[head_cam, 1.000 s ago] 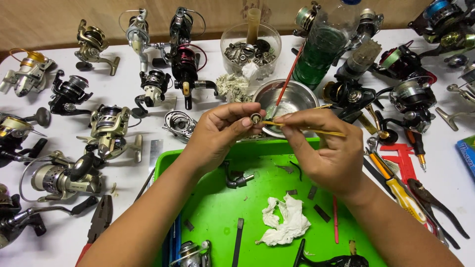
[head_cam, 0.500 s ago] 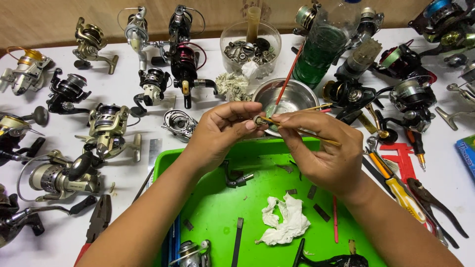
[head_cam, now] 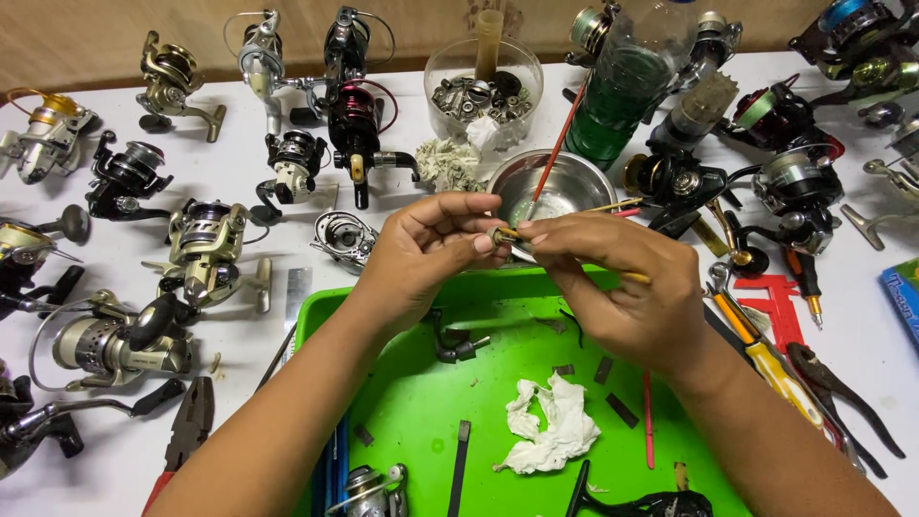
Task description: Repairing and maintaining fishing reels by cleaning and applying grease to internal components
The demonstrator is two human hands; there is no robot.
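My left hand [head_cam: 421,251] pinches a small brass-coloured reel part [head_cam: 502,235] between thumb and fingers, above the far edge of the green tray [head_cam: 412,402]. My right hand [head_cam: 627,287] holds a thin yellow stick [head_cam: 634,278] with its tip at that part. The two hands meet just in front of a steel bowl [head_cam: 560,187] with a red stick [head_cam: 558,146] leaning in it. On the tray lie a crumpled white tissue [head_cam: 550,426], a small dark handle piece [head_cam: 458,343] and several short dark strips.
Several fishing reels [head_cam: 206,254] crowd the white table left, back and right. A clear bowl of small parts [head_cam: 481,91] and a green bottle [head_cam: 627,96] stand behind. Screwdrivers and pliers [head_cam: 842,393] lie to the right, red-handled pliers [head_cam: 187,436] to the left.
Both hands stay together over the tray's far edge. The yellow stick has shifted slightly in my right hand and its tip sits closer to the small part.
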